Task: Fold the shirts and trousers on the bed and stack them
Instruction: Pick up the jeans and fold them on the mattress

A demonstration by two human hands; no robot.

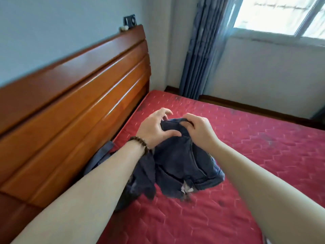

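Both hands, left hand [154,128] and right hand [198,128], pinch the dark trousers' [184,161] top edge above the red mattress [263,164]; sliding them apart should find the waistband corners.

Quick count, nothing more:

- Two hands up: left hand [154,127], right hand [198,129].
- Two bare forearms.
- One beaded bracelet [140,142], on the left wrist.
- One pair of dark denim jeans [184,161], bunched up.
- One grey garment [100,155] by the headboard, maybe another dark piece under the left arm, hard to tell where one ends.
- One bed with one red quilted mattress [246,164].
- One wooden headboard [79,106].
- One blue curtain [202,50].
- One window [281,14].
- Two small things on the headboard top: one dark boxy item [129,21], one pale lump [124,28], too small to name.
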